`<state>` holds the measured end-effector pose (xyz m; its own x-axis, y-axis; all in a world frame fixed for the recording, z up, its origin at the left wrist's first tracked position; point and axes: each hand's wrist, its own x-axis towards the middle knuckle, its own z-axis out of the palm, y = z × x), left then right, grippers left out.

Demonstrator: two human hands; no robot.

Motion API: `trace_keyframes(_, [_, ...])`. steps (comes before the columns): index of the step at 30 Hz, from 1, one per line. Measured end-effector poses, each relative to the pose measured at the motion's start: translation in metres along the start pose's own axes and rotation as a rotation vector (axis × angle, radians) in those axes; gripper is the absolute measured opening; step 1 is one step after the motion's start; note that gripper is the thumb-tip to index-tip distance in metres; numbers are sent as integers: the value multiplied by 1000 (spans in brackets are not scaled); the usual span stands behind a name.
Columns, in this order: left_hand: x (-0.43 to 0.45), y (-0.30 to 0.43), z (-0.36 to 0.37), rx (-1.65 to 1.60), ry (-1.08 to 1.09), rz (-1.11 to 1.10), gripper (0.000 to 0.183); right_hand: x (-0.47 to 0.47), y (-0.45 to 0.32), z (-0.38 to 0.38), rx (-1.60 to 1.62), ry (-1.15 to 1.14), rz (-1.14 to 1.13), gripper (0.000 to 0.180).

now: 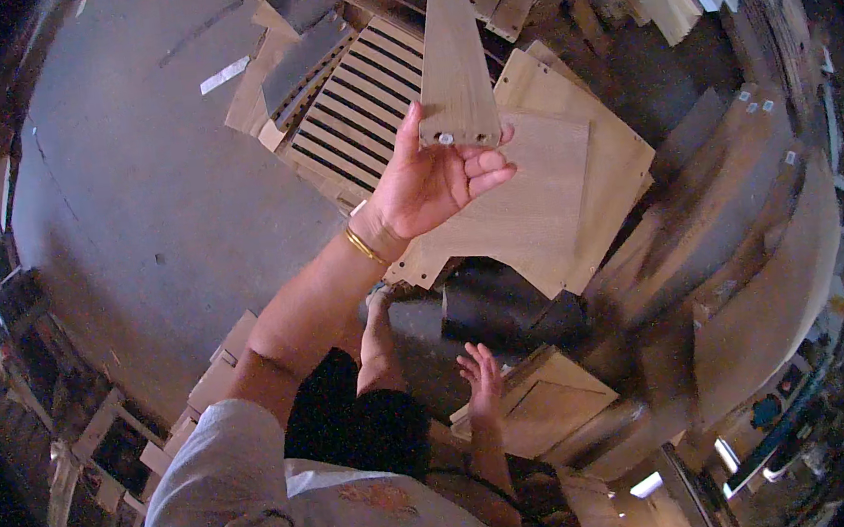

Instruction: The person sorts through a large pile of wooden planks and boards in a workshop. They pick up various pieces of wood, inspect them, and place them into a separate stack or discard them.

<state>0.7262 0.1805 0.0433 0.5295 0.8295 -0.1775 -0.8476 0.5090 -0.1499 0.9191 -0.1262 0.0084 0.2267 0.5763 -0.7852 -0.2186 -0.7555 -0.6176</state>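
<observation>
My left hand (441, 179) is raised palm up at upper centre, a gold-coloured bangle at its wrist. It holds the near end of a narrow wooden board (453, 65), with the thumb at its left edge and some fingers hidden beneath. The board's near end has small holes, one with a whitish fitting. Lower down, my right hand (481, 375) is raised with its fingers apart and nothing in it. Beyond and below the held board lie a slatted wooden panel (359, 103) with dark gaps and a stack of flat wooden panels (535, 178), one with a curved cutout.
Grey floor (158, 173) spans the left. Cardboard and wood pieces (283, 50) lie near the slatted panel. A black sheet or bag (508, 305) and another flat panel (555, 402) lie nearer me. Curved, blurred brown surfaces (761, 271) stand at right; wooden frames (118, 448) are at lower left.
</observation>
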Motion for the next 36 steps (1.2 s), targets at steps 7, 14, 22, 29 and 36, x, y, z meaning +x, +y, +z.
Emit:
trace_keyframes(7, [-85,-76,6,858,166,-86,65,-2,-38,-10,57,-9,-93,41])
trace_keyframes(14, [-185,-155,-28,1625,105,9,81,-6,-113,33,82,-450,-478,60])
trace_keyframes(22, [-208,-192,-43,2434,397,64,65,19,-85,42,430,-504,-64,76])
trace_keyframes(29, [-218,-140,-33,2521,152,6,67,25,-80,75,362,-534,-1,70])
trace_keyframes(36, [-256,-41,-66,2157,209,-260,62,71,-133,145,285,-306,173,63])
